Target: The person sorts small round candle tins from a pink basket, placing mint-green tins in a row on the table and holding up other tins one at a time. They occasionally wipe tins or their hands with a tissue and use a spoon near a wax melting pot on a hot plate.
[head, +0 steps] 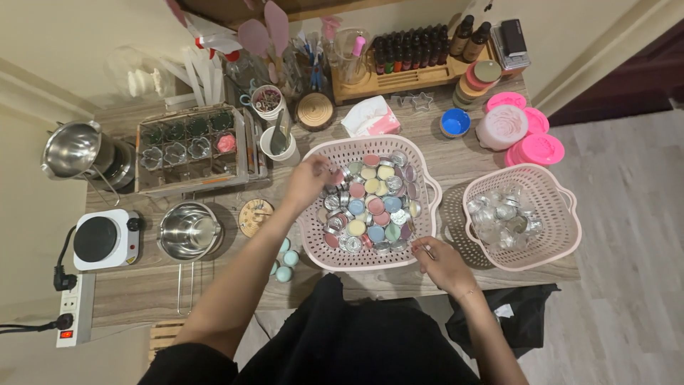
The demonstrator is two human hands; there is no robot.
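Carefully, since my left fingers pinch one small round tin and my right fingers clench the pink perforated plastic basket rim, a jerk could spill tins.

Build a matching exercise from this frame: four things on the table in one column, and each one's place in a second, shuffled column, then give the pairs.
Things:
1. Left hand
2. Right hand
3. Hot plate
4. Blue bowl

Places:
A. Far side of the table, beside the tissue pack
B. Near right corner of the basket of coloured tins
C. Left end of the table, next to the steel pot
D. Reaching in over the tin basket's far left rim

Pairs: 1-D, 2-B, 3-C, 4-A
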